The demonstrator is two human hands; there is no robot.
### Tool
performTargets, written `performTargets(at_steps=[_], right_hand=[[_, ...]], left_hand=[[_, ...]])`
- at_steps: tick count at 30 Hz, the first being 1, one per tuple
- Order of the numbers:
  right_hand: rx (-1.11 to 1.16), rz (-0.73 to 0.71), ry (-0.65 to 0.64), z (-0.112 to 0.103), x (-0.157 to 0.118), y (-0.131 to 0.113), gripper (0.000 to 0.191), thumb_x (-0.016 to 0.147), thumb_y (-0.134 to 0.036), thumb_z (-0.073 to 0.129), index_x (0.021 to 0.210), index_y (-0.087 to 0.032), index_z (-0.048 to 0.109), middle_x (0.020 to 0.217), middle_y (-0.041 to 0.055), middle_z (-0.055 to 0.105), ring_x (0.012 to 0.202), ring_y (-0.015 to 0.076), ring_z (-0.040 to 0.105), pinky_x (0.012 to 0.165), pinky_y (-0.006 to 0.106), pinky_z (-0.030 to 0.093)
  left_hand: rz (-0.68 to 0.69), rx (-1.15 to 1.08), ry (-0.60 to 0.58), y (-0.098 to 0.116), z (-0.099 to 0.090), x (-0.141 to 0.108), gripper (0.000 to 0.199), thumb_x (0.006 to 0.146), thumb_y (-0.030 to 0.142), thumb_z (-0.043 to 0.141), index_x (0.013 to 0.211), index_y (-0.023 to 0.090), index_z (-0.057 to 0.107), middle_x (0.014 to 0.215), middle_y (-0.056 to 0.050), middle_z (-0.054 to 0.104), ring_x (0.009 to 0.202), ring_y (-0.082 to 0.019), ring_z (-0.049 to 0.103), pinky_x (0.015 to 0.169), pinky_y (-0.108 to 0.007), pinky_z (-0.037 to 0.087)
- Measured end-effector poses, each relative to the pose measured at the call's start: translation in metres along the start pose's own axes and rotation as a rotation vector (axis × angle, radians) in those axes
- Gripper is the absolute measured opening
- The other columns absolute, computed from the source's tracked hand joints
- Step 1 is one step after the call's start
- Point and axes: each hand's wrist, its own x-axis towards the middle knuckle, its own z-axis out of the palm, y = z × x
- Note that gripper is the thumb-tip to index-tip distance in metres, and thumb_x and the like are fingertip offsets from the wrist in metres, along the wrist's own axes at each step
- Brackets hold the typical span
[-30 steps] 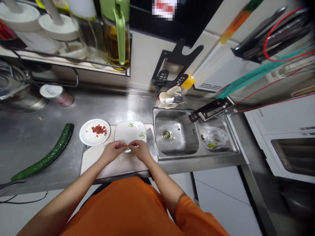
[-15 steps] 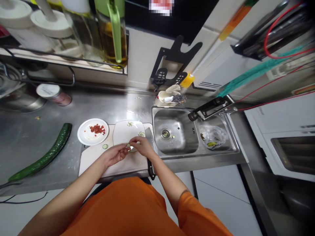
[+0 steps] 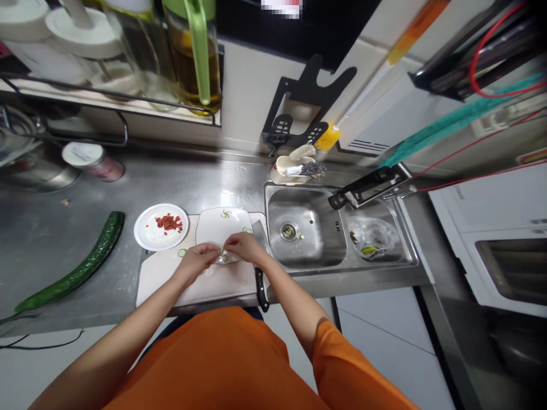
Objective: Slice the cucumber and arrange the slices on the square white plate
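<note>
My left hand (image 3: 197, 261) and my right hand (image 3: 244, 248) meet over the near edge of a square white plate (image 3: 209, 225). Both have their fingers pinched around a small green cucumber piece (image 3: 223, 251), mostly hidden by the fingertips. Green swirl shapes lie at the plate's far edge and right side. The plate rests on a pale cutting board (image 3: 171, 279), where a round cucumber slice (image 3: 182, 253) lies left of the plate. To the right of the board a knife (image 3: 261, 289) points its black handle toward me.
A round white plate (image 3: 145, 228) with chopped red bits stands left of the square plate. Farther left lie a whole cucumber (image 3: 77, 273) and a lidded can (image 3: 94, 162). On the right is a steel sink (image 3: 320, 228) with cucumber scraps and a plastic bag (image 3: 374, 239).
My left hand has turned from palm-up to a pinch at the cucumber piece and risen slightly. My right hand has shifted slightly away from me. The camera view has moved a little.
</note>
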Motion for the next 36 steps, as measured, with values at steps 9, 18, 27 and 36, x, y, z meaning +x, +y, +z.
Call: performTargets(at_steps=[9,18,27,36], right_hand=[[-0.418,-0.034,-0.083,0.008,0.009,0.004,0.012,0.074,-0.016,0.061,0.075,-0.022,0.072,0.067,-0.0011,0.067,0.067,0.0148,0.057,0.065,0.025,0.038],[-0.566,-0.071,-0.151,0.008,0.008,0.007,0.016,0.078,-0.018,0.058,0.085,-0.023,0.072,0.081,0.0015,0.070,0.089,0.0209,0.055,0.075,0.028,0.037],[-0.611,-0.041,-0.210,0.006,0.006,0.002,0.019,0.082,-0.019,0.053,0.090,-0.023,0.071,0.086,0.0025,0.070,0.094,0.0223,0.052,0.077,0.030,0.036],[-0.650,-0.054,-0.189,0.010,0.006,0.005,0.021,0.084,-0.022,0.051,0.091,-0.024,0.071,0.087,0.0041,0.069,0.094,0.0233,0.051,0.076,0.032,0.035]], left_hand=[[0.155,0.459,0.119,-0.015,0.004,0.002,0.023,0.067,0.034,0.060,0.082,0.019,0.068,0.055,0.004,0.061,0.051,-0.012,0.055,0.056,-0.024,0.040],[0.156,0.624,0.110,-0.015,0.005,0.002,0.022,0.069,0.034,0.057,0.083,0.021,0.069,0.071,0.001,0.070,0.064,-0.015,0.061,0.062,-0.025,0.041],[0.173,0.726,0.126,-0.010,0.008,-0.002,0.019,0.071,0.031,0.056,0.082,0.023,0.070,0.076,0.002,0.070,0.072,-0.015,0.062,0.069,-0.024,0.042],[0.238,0.781,0.129,-0.015,0.010,-0.002,0.018,0.073,0.027,0.054,0.084,0.023,0.068,0.077,0.002,0.071,0.074,-0.015,0.063,0.069,-0.023,0.041]])
